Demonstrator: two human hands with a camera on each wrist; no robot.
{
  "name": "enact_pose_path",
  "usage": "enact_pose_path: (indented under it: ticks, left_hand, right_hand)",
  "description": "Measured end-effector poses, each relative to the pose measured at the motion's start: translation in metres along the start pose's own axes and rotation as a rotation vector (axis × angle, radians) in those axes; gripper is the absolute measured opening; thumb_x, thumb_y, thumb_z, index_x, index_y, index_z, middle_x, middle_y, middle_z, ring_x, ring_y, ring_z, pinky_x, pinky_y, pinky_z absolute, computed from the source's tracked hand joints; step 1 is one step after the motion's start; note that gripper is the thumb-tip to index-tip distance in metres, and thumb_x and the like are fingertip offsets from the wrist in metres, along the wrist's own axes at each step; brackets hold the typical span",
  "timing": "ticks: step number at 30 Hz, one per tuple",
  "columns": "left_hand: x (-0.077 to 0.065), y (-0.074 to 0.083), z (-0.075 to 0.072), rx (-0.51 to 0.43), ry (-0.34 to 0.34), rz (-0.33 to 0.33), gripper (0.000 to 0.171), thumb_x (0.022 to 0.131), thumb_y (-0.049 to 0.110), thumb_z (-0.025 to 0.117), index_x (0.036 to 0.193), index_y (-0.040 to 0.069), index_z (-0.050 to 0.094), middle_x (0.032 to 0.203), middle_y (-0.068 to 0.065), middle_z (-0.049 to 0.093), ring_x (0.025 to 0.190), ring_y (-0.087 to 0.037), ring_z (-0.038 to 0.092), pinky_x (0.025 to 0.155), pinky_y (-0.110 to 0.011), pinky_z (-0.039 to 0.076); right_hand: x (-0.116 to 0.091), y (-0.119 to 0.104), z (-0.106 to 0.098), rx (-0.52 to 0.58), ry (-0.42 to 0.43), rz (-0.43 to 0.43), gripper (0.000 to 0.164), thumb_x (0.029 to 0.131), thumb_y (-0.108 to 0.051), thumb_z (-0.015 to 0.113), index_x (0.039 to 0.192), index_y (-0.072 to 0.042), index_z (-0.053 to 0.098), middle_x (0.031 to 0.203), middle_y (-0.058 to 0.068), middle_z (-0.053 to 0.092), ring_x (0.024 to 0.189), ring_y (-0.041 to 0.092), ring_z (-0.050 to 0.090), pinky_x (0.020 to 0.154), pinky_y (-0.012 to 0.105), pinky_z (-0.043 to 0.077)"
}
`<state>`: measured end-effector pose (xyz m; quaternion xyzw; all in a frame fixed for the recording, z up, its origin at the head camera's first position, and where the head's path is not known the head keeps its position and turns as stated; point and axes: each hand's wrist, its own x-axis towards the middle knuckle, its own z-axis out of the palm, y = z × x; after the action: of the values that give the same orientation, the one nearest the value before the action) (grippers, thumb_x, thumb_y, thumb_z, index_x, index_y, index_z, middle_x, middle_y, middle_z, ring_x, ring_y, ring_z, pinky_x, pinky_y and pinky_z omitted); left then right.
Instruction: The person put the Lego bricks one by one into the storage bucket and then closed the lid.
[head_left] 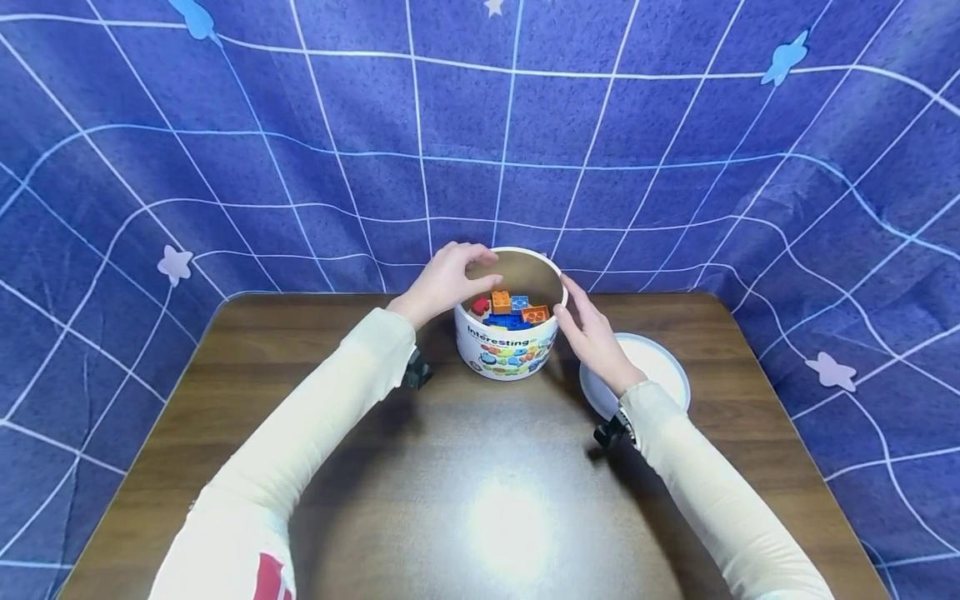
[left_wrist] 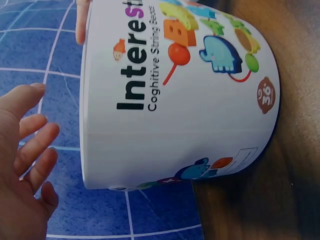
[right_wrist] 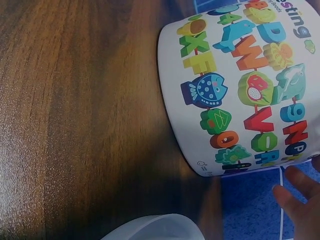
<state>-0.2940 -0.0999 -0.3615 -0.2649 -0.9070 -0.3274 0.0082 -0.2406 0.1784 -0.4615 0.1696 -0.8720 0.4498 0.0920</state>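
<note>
A white round tub (head_left: 504, 354) with "Interesting" and coloured pictures printed on its side stands uncovered at the back of the table. Inside lie several building blocks, among them an orange block (head_left: 500, 301), a light-blue block (head_left: 519, 303) and dark-blue ones. My left hand (head_left: 448, 282) hovers at the tub's left rim, its bent fingers over the opening; the left wrist view shows nothing in its grasp (left_wrist: 27, 150). At the right rim, my right hand (head_left: 592, 329) has its extended fingers against or close to the tub's wall; contact is hard to tell in the right wrist view (right_wrist: 300, 195).
A round white lid or dish (head_left: 671, 367) lies right of the tub, partly beneath my right wrist. The wooden table (head_left: 360, 517) ends at a blue curtain (head_left: 360, 100) with white grid lines, which hangs behind and at both sides.
</note>
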Motion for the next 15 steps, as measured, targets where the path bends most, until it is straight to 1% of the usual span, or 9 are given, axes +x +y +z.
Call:
enact_pose_path:
  ticks: [4, 7, 11, 15]
  left_hand:
    - [-0.009, 0.001, -0.001, -0.023, 0.016, 0.031, 0.041, 0.097, 0.034, 0.074, 0.129, 0.009, 0.071, 0.127, -0.007, 0.073, 0.12, -0.027, 0.058, 0.107, -0.043, 0.047]
    - [-0.018, 0.004, -0.001, -0.043, 0.036, 0.068, 0.039, 0.096, 0.031, 0.076, 0.128, 0.008, 0.072, 0.124, -0.009, 0.074, 0.118, -0.027, 0.06, 0.106, -0.044, 0.048]
    - [-0.032, 0.009, 0.0, -0.067, 0.062, 0.115, 0.035, 0.095, 0.025, 0.077, 0.125, 0.007, 0.073, 0.117, -0.009, 0.075, 0.109, -0.025, 0.062, 0.101, -0.044, 0.05]
    - [-0.047, 0.017, 0.002, -0.109, 0.083, 0.151, 0.031, 0.094, 0.021, 0.078, 0.121, 0.006, 0.075, 0.109, -0.009, 0.077, 0.101, -0.025, 0.064, 0.094, -0.045, 0.051]
  right_hand:
    - [0.001, 0.0, 0.0, -0.004, -0.001, -0.008, 0.061, 0.111, -0.039, 0.048, 0.166, -0.023, 0.028, 0.167, 0.01, 0.036, 0.139, 0.034, 0.053, 0.116, 0.05, 0.043]
    - [0.001, 0.0, 0.0, -0.01, 0.0, -0.01, 0.061, 0.11, -0.04, 0.048, 0.166, -0.024, 0.028, 0.166, 0.011, 0.037, 0.139, 0.034, 0.053, 0.116, 0.05, 0.044]
    - [0.001, -0.001, -0.001, -0.023, -0.002, -0.009, 0.063, 0.11, -0.043, 0.049, 0.166, -0.024, 0.028, 0.166, 0.012, 0.038, 0.139, 0.035, 0.052, 0.115, 0.052, 0.044]
    - [0.001, -0.001, -0.004, -0.043, 0.0, -0.018, 0.063, 0.11, -0.041, 0.05, 0.166, -0.021, 0.029, 0.166, 0.013, 0.037, 0.144, 0.035, 0.048, 0.116, 0.053, 0.043]
